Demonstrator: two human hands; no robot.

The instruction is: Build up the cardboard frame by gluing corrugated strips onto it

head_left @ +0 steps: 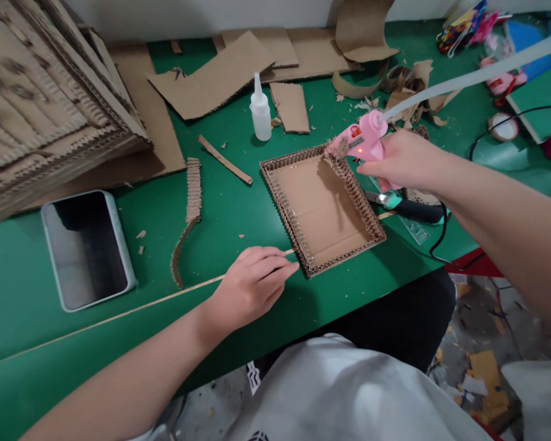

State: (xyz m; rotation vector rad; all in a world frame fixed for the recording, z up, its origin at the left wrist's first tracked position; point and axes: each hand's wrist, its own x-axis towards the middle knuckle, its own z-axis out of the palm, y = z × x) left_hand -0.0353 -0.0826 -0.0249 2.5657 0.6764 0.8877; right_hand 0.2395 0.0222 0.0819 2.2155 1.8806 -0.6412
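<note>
My right hand (401,160) is wrapped round a pink hot glue gun (370,131), with a long whitish glue stick (463,79) rising out of its back. The gun's nozzle end is at the far corner of a shallow cardboard tray (333,211) with corrugated strips along its rim; a ragged bit of cardboard partly covers the nozzle. At the tray's near left corner, the closed fingers of my left hand (254,285) grip the edge; the fingertips are partly hidden. Beside the tray's right wall lies a black and teal utility knife (411,208).
A phone (89,248) lies left, near a curled corrugated strip (190,214) and a flat strip (224,160). Behind the tray stand a white-tipped squeeze bottle (260,116) and cardboard pieces (220,76). A large cardboard structure (50,104) fills the upper left. A black cord (441,236) hangs at right.
</note>
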